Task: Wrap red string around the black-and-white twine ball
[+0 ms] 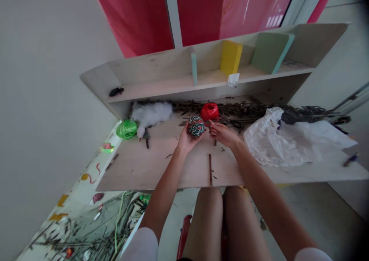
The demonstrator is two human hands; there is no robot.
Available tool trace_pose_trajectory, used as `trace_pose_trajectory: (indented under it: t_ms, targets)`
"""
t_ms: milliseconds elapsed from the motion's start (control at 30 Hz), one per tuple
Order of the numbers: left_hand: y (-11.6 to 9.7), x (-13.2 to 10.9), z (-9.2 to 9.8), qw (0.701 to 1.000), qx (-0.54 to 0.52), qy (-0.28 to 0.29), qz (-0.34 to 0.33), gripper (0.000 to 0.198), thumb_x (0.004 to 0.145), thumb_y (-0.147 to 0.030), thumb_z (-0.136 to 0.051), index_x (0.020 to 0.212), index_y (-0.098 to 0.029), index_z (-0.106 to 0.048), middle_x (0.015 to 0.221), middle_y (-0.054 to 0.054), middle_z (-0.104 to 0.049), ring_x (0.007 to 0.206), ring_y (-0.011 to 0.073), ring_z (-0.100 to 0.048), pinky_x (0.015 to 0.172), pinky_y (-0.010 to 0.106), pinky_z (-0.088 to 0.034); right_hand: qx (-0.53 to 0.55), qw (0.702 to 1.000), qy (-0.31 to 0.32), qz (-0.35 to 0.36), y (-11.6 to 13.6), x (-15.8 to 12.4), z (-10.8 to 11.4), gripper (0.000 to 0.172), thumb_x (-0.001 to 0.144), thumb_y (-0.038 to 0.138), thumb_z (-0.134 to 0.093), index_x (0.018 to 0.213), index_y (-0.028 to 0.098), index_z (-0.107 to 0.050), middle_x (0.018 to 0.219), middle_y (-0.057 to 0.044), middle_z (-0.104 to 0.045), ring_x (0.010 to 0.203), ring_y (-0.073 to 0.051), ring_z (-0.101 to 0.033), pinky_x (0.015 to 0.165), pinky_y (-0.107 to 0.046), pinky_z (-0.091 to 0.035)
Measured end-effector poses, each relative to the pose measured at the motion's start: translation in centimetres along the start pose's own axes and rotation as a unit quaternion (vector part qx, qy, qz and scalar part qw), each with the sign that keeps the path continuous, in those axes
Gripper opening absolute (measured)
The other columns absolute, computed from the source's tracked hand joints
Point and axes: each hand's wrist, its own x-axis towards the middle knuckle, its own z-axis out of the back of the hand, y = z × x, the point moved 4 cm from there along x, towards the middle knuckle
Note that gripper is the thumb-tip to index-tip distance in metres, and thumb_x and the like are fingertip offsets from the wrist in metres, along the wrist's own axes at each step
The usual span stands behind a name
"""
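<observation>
Cupped round a ball of yarn [196, 126] in dark, white and orange strands is my left hand [188, 138], raised over the table. My right hand [222, 133] is just to the right of the ball, index finger stretched toward it and the other fingers curled in; whether a strand lies between them is too small to tell. Just behind the ball sits a roll of red plastic twine [210, 111]. A thin brown stick [210, 170] lies on the tabletop [155, 168] nearer my knees.
White fluffy stuffing [152, 114] and green plastic twine [126, 129] lie at the left. Dry twigs [245, 109] line the back under a shelf [161, 87]. A crumpled white plastic bag [268, 145] covers the right side. More twigs [95, 234] are heaped at lower left.
</observation>
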Motion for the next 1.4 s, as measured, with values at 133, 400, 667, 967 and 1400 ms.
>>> trace_pose_trajectory:
  t_ms: [133,400,667,967,1400]
  targets:
    - [-0.19,-0.15,-0.03,1.000,-0.007,0.005,-0.025,0.065,0.090,-0.060,-0.029,0.128,-0.012,-0.050,0.084,0.013,-0.069,0.075,0.0204,-0.068,0.055,0.025,-0.054,0.008,1.000,0.003,-0.006,-0.14,0.05,-0.02,0.034,0.064,0.038,-0.079,0.076,0.020,-0.053,0.054,0.008,-0.033,0.051,-0.007,-0.033,0.054,-0.022,-0.034]
    - [-0.10,-0.09,0.10,0.994,0.054,-0.039,-0.087,0.056,0.082,-0.043,-0.059,0.135,-0.033,-0.043,0.084,0.002,-0.067,0.064,0.0134,-0.066,0.051,0.019,-0.051,0.002,1.000,0.005,-0.009,-0.25,0.08,0.00,0.033,0.066,0.038,-0.078,0.076,0.020,-0.052,0.054,0.008,-0.033,0.051,-0.007,-0.033,0.055,-0.022,-0.036]
    - [-0.02,-0.07,0.16,0.997,0.011,-0.039,-0.059,0.049,0.086,-0.045,-0.048,0.130,-0.024,-0.047,0.085,0.007,-0.069,0.067,0.0171,-0.068,0.051,0.021,-0.053,-0.011,1.000,0.012,-0.001,-0.14,0.04,-0.06,0.034,0.068,0.040,-0.076,0.071,0.020,-0.049,0.054,0.008,-0.032,0.051,-0.007,-0.032,0.055,-0.022,-0.037]
    - [0.20,-0.21,-0.11,0.997,0.017,-0.051,-0.059,0.052,0.083,-0.048,-0.057,0.126,-0.019,-0.052,0.074,0.005,-0.067,0.059,0.0134,-0.065,0.049,0.017,-0.052,-0.006,1.000,0.014,-0.005,-0.30,0.04,-0.18,0.034,0.064,0.039,-0.079,0.072,0.020,-0.052,0.054,0.008,-0.033,0.052,-0.007,-0.034,0.054,-0.022,-0.035]
    - [0.26,-0.18,-0.15,0.999,0.010,-0.002,-0.037,0.056,0.087,-0.053,-0.041,0.129,-0.018,-0.049,0.082,0.009,-0.069,0.070,0.0183,-0.069,0.056,0.023,-0.055,-0.015,1.000,0.017,-0.004,-0.35,0.13,-0.03,0.033,0.065,0.040,-0.078,0.071,0.020,-0.052,0.054,0.008,-0.033,0.051,-0.007,-0.032,0.056,-0.022,-0.037]
